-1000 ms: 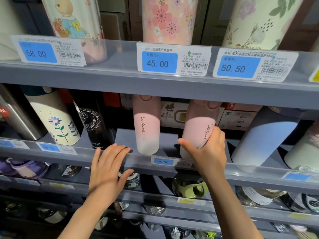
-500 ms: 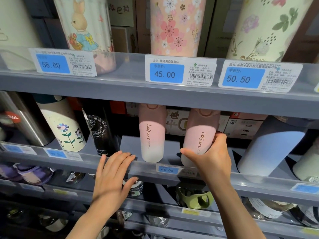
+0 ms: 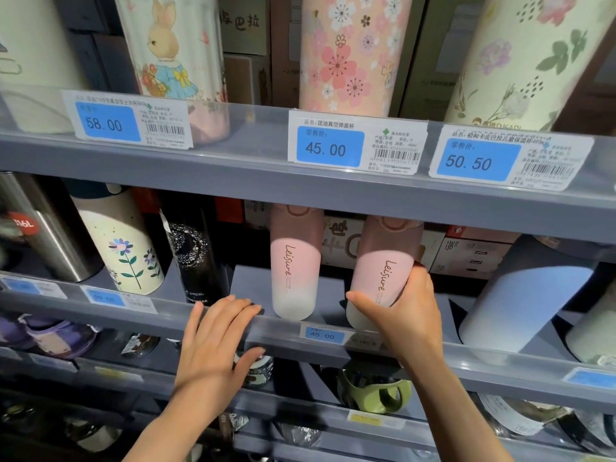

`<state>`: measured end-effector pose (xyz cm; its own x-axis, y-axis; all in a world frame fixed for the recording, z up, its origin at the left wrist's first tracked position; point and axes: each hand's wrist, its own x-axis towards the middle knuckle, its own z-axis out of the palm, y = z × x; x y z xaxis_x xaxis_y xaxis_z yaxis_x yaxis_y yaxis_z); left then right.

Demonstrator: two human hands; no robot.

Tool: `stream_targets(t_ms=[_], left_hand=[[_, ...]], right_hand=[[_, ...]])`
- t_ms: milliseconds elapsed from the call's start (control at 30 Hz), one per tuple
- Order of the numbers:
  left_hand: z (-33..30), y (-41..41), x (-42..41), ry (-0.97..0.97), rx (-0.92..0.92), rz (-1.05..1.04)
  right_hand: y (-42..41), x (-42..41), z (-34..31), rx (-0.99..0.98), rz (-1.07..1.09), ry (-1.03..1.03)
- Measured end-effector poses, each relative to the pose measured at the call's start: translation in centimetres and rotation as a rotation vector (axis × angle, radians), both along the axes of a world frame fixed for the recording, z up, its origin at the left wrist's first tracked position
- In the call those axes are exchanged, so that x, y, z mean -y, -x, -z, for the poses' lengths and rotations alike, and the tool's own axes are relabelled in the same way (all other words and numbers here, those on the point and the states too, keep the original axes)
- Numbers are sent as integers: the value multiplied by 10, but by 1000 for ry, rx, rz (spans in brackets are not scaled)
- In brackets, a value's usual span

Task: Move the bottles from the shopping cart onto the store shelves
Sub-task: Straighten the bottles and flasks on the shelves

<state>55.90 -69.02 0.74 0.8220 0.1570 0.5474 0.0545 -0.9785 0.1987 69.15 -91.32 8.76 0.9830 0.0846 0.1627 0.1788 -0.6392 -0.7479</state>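
Two pink-to-white "Leisure" bottles stand on the middle shelf (image 3: 520, 368). My right hand (image 3: 405, 315) grips the right one (image 3: 376, 271) around its lower half, thumb across the front, fingers behind. That bottle leans slightly to the right. The left pink bottle (image 3: 295, 265) stands upright and untouched. My left hand (image 3: 215, 341) rests with straight fingers on the shelf's clear front rail, thumb under the edge, just left of the untouched bottle. No shopping cart is in view.
On the same shelf stand a steel flask (image 3: 46, 235), a cream floral bottle (image 3: 123, 245), a black Pepsi bottle (image 3: 196, 251) and a pale blue bottle (image 3: 523, 295). Floral and rabbit-print bottles fill the upper shelf (image 3: 233, 175). Mugs and cups sit on shelves below.
The view has shifted downward in frame and closer. My right hand stays on the right pink bottle, which now sits a little more upright. My left hand stays on the rail.
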Motion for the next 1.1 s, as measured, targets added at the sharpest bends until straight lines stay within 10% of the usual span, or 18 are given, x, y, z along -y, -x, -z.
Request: stream_targets(t_ms=[567, 767, 1100], left_hand=[[3, -1, 11, 27, 93, 20], [-3, -18, 80, 26, 281, 323], [-13, -81, 186, -98, 87, 409]], right_hand=[[56, 55, -12, 151, 75, -17], [60, 98, -10, 184, 243, -181], [-1, 164, -14, 60, 141, -362]])
